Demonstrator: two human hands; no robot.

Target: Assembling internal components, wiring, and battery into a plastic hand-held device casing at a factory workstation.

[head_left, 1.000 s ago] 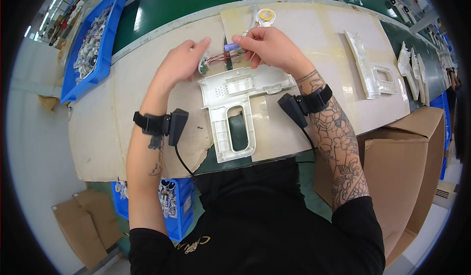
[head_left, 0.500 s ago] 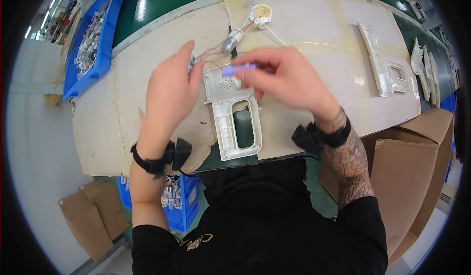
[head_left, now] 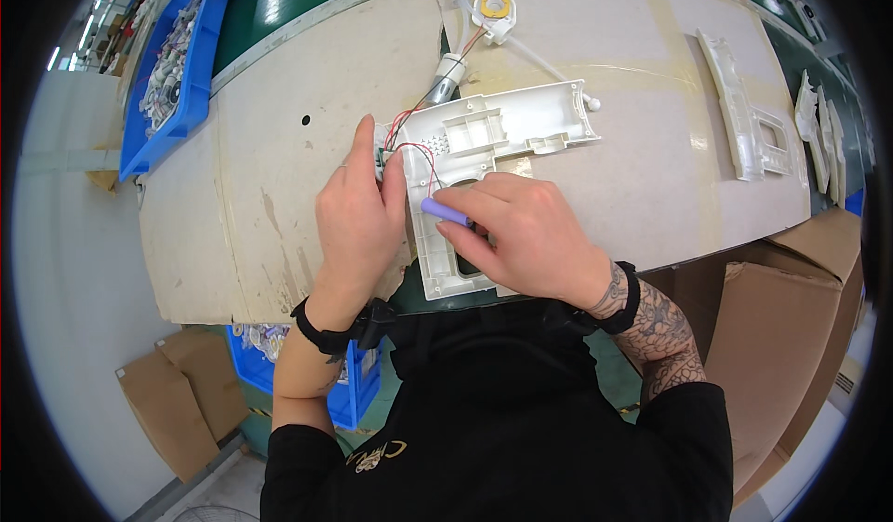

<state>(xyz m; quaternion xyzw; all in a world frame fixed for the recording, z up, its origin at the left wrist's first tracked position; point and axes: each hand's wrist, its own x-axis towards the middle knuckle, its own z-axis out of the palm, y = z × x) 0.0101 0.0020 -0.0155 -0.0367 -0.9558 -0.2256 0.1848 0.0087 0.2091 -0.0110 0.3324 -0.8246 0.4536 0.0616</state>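
Note:
A white plastic housing half (head_left: 558,111) with a looped handle lies hollow side up at the table's front edge. My right hand (head_left: 539,234) pinches a purple cylindrical battery (head_left: 445,211) over the handle. Beside the housing's left edge, my left hand (head_left: 358,210) grips a small green circuit board (head_left: 379,157), mostly hidden by the thumb and fingers. Red and black wires run from the board to the battery and up to a silver motor (head_left: 445,83). Beyond the motor lies a round white part with a yellow ring (head_left: 494,6), joined by wires.
Blue bins of small parts stand at the far left (head_left: 200,103) and below the table (head_left: 349,401). More white housing pieces (head_left: 739,122) lie at the right. An open cardboard box (head_left: 781,336) stands at the lower right, and folded cardboard (head_left: 177,410) leans at the lower left.
Both hands have come nearer to me. The battery has moved down from the housing's upper part to its handle, and the wires now spread across the housing.

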